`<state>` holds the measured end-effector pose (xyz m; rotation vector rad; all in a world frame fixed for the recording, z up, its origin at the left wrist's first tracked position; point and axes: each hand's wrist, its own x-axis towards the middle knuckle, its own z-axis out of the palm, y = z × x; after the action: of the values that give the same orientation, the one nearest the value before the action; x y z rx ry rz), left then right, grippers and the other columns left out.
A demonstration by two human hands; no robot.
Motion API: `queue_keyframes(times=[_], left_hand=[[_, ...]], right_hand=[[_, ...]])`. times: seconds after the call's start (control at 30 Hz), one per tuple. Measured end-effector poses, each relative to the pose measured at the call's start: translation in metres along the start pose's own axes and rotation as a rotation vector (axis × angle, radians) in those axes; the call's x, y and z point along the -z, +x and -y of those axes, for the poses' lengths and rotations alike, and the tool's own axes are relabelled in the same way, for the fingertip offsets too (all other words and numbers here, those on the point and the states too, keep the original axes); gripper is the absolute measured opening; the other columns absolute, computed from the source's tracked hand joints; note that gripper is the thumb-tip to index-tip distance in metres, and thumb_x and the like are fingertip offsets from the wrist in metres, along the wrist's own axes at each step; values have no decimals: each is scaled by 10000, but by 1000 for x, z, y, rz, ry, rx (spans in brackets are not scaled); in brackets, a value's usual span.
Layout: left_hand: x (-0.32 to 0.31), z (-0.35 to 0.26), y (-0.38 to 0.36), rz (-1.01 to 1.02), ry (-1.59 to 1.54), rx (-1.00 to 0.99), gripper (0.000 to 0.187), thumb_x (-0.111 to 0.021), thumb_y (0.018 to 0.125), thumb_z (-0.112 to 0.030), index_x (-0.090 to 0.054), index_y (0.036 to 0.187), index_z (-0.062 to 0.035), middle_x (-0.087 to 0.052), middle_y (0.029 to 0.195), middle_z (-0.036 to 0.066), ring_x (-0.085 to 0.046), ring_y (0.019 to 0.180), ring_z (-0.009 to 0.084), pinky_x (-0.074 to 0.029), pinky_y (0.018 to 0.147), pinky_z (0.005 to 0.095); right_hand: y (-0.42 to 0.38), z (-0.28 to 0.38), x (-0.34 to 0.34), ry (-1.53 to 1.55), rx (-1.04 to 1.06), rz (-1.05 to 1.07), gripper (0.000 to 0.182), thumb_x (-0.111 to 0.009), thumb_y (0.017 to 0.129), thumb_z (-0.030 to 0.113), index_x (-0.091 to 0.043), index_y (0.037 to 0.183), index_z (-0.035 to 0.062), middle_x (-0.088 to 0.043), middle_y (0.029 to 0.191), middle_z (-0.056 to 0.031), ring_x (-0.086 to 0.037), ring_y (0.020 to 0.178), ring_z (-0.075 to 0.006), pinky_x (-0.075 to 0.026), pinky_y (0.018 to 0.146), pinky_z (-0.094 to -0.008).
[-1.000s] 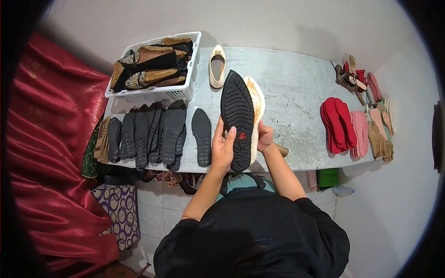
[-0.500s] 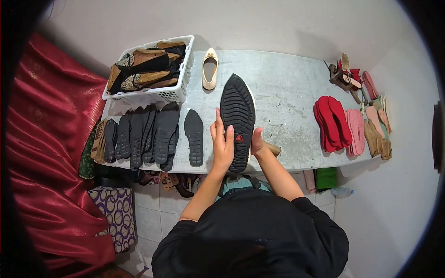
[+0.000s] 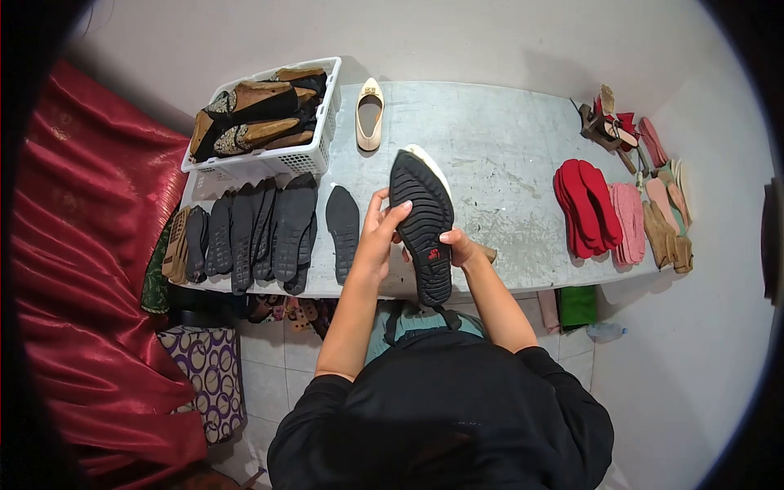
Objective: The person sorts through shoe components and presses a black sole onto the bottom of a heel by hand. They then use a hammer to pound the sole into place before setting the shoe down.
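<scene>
A cream shoe (image 3: 420, 220) is held above the table's front edge, its ridged black sole turned up toward me and its pointed toe away. A red mark shows on the sole near the heel, and a cream edge shows along the right of the toe. My left hand (image 3: 380, 237) grips the left side, thumb on the sole and fingers underneath. On the right side near the heel, my right hand (image 3: 462, 247) holds the shoe with its thumb on the sole's edge. The shoe's inside is hidden.
On the table (image 3: 506, 122) stand a cream flat shoe (image 3: 370, 114) and a white basket (image 3: 322, 151) of shoes on lasts. Several black soles (image 3: 294, 233) lie left, one single sole (image 3: 343, 229) nearer. Red insoles (image 3: 584, 208), pink insoles (image 3: 627, 222) and a tool holder (image 3: 599, 131) are right.
The shoe has tilted and its toe has come lower, showing more cream edge. My left thumb has moved up the sole, and my right fingers have closed on the shoe's side.
</scene>
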<state>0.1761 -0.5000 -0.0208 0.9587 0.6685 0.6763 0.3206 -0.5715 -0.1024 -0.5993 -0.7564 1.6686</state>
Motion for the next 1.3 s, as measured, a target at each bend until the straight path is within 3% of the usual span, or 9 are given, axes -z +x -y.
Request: queue_keyframes(times=[0.17,0.27,0.5,0.67,0.73,0.83,0.93,1.07,1.3], left_hand=[[0,-4,-2,-13,-126,83,406,-665,755,-154,-468,1094,-46,-553,892,50,-567,778,130,-488,661,255],[6,-4,-1,35,-139,20,411,-667,756,-150,-465,1094,-32,-553,896,61,-568,785,134,-488,655,258],[14,-3,1,0,-214,58,399,-666,752,-125,-473,1084,-15,-563,889,77,-588,761,159,-502,636,268],[27,-3,14,-96,-293,-22,316,-662,754,-123,-510,1012,-21,-582,848,77,-602,719,169,-508,618,274],[34,-4,23,-115,-309,-70,283,-659,755,-123,-514,976,-22,-586,826,80,-604,692,172,-510,606,283],[49,-9,35,-147,-421,-113,225,-631,775,-119,-511,941,-27,-590,778,92,-611,653,196,-522,581,305],[57,-8,44,-142,-489,-78,222,-619,782,-116,-507,951,-25,-590,779,98,-616,659,203,-530,576,314],[62,-16,48,-230,-395,-48,275,-651,760,-126,-481,957,-37,-588,787,101,-615,649,208,-532,569,319],[88,-26,59,-142,-333,28,377,-670,767,-168,-465,1050,-27,-578,876,93,-605,748,189,-516,645,306]], right_hand=[[-5,-5,-9,-79,-73,-64,720,-681,576,313,-460,1160,-43,-579,1032,-183,-613,874,-279,-507,786,-366],[-1,-6,-5,-261,-77,-91,729,-694,575,299,-450,1174,-36,-578,1045,-176,-605,906,-269,-491,821,-361],[6,-17,-6,-143,-126,-15,766,-700,593,295,-407,1224,-24,-560,1089,-153,-570,978,-236,-464,866,-338],[17,-17,-20,-200,2,-140,869,-715,671,345,-260,1329,5,-437,1231,-109,-440,1112,-177,-367,940,-302],[21,-14,-27,-232,50,-175,927,-748,653,298,-209,1346,3,-377,1281,-120,-385,1167,-199,-312,983,-314],[27,-13,-41,-674,141,-117,1125,-833,551,217,-91,1374,19,-281,1347,-116,-314,1215,-200,-266,1005,-321],[38,-12,-48,-905,244,-114,1099,-840,539,209,-136,1361,20,-323,1311,-113,-329,1198,-195,-270,998,-319],[47,-22,-46,-823,213,-155,979,-817,581,201,-212,1326,6,-388,1268,-158,-387,1176,-222,-311,984,-334],[68,-31,-54,-770,201,-248,878,-799,619,167,-268,1301,10,-469,1195,-121,-443,1112,-197,-341,955,-320]])
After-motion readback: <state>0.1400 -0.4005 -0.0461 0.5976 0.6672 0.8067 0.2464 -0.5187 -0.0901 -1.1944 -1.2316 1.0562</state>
